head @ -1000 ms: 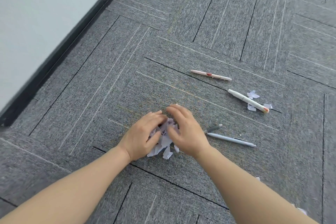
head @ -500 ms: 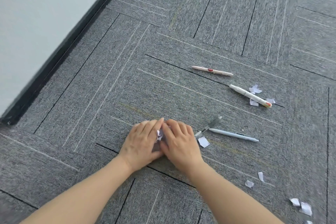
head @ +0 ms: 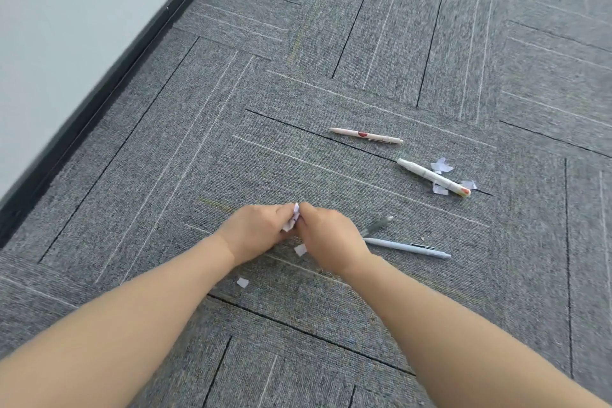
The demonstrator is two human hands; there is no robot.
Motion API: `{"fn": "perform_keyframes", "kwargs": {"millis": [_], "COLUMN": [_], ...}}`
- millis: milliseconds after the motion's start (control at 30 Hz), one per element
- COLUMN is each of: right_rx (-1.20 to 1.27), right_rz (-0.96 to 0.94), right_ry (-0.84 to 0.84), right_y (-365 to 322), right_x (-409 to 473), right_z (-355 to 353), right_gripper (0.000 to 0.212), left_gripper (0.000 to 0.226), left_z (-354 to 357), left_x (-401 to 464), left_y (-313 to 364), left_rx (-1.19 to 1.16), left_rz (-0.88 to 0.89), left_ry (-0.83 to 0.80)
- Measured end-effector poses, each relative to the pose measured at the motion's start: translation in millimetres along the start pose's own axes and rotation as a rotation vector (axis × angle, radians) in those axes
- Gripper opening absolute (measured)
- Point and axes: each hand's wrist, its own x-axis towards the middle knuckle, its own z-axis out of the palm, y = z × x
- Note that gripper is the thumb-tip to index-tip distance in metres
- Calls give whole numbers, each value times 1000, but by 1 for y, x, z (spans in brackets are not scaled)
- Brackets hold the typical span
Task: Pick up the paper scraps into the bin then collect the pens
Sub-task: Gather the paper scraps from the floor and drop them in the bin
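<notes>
My left hand (head: 255, 228) and my right hand (head: 328, 235) are cupped together over the carpet, holding a bunch of white paper scraps (head: 293, 219) between them. Two loose scraps lie below my hands, one (head: 300, 249) between my wrists and one (head: 242, 282) nearer my left forearm. More scraps (head: 441, 165) lie around a white pen with an orange tip (head: 432, 177). A pink pen with a red mark (head: 366, 135) lies farther away. A blue-grey pen (head: 405, 247) and a dark grey pen (head: 377, 226) lie just right of my right hand. No bin is in view.
Grey carpet tiles (head: 364, 60) cover the floor. A pale wall (head: 66, 10) with a black skirting board (head: 99, 103) runs diagonally along the left.
My hands have squeezed the heap of scraps into a tight bunch and lifted it a little off the carpet. A couple of scraps have dropped out below them.
</notes>
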Motion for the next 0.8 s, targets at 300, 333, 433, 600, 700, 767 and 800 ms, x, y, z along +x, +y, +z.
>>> {"fn": "perform_keyframes", "kwargs": {"millis": [300,333,433,600,700,767,800], "right_rx": [397,406,418,350,349,340,324], "right_rz": [86,88,126,306,471,639,750], "right_ry": [304,354,517,840,1041,1150,1186], "right_y": [37,44,72,129,157,171,176], "right_x": [-53,-67,-123,-263,-365,-435,-468], "right_z": [-138,-157,-217,-289,-300,-295,-288], "right_gripper": [28,30,36,31,36,39,39], "left_gripper": [49,45,37,40,43,42,42], "left_z": [-98,-110,-142,-161,-148,-129,-116], "left_x": [93,109,162,251,282,288,287], "left_y": [72,90,155,307,420,495,531], "left_rx": [-376,-399,-447,-613,-774,-870,-901], "left_rz": [-12,17,141,368,525,604,618], "left_ry": [137,156,212,240,138,38,-10]}}
